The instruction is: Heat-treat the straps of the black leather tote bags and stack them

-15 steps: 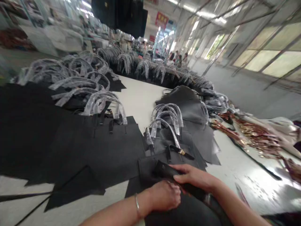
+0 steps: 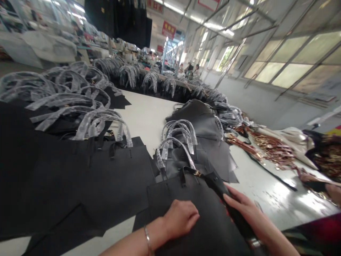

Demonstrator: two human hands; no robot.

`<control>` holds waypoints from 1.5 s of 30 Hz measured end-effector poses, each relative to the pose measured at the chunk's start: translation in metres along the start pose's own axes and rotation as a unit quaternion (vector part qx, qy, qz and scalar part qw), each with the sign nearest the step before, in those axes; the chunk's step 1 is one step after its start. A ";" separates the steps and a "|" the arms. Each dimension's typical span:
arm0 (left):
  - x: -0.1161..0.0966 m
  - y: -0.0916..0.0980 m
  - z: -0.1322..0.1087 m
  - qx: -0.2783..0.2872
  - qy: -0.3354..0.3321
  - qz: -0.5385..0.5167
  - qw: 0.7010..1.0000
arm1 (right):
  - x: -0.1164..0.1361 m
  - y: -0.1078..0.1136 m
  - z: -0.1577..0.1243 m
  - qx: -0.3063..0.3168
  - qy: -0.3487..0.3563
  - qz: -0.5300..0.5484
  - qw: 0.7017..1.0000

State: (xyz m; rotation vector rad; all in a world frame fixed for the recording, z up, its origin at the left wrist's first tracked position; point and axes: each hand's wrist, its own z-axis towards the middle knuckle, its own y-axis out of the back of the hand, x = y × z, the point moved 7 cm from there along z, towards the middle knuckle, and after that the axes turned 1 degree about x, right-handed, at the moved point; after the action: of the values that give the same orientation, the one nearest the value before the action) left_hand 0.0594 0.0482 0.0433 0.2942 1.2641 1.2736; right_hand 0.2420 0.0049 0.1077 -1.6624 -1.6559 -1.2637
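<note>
A black leather handbag (image 2: pixel 186 209) lies in front of me, with a handle (image 2: pixel 177 142) wrapped in clear plastic and a small belt with a gold buckle (image 2: pixel 197 173) at its top. My left hand (image 2: pixel 182 218) is closed in a fist over the bag's front; whatever its curled fingers hold, if anything, is hidden. To the right, my right hand (image 2: pixel 241 202) is wrapped round a wide black strap (image 2: pixel 234 213). The strap's upper end lies by the buckle, and a shiny metal part shows lower down.
Stacked black bags (image 2: pixel 106 181) with plastic-wrapped handles cover the table's left side. More bags (image 2: pixel 197 117) lie ahead. At right are brown straps with gold hardware (image 2: pixel 274 144) and another person's hand (image 2: pixel 306 176). Black bags (image 2: pixel 117 21) hang overhead.
My right hand has moved right and the strap in it has swung away from the bag's middle. My left hand has parted from the strap. The view has turned right, showing another person's hands.
</note>
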 end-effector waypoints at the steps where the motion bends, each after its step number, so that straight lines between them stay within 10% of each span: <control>1: 0.007 0.008 0.010 -0.025 0.037 -0.006 0.999 | -0.011 0.005 -0.005 -0.013 -0.009 0.010 1.000; 9: 0.065 0.036 0.104 -0.027 0.212 0.010 0.977 | -0.053 0.002 -0.018 -0.041 -0.027 0.064 0.997; 17: 0.112 0.024 0.115 0.089 0.275 -0.163 0.943 | -0.030 -0.018 -0.010 0.013 0.041 0.098 0.994; 27: 0.098 0.033 0.100 0.123 0.248 -0.284 0.918 | 0.007 -0.047 0.022 0.041 0.075 0.116 0.990; 35: 0.068 0.025 0.070 0.046 0.137 -0.002 0.990 | -0.002 0.025 0.027 -0.081 0.056 0.114 0.989; 45: 0.061 0.009 0.058 0.034 0.054 0.079 0.995 | -0.003 0.009 0.071 -0.001 -0.008 0.096 0.995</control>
State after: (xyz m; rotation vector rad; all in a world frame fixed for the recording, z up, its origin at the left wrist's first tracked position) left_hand 0.0889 0.1267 0.0386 0.3840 1.4010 1.3977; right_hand 0.2703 0.0618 0.0746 -1.7882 -1.4638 -1.1621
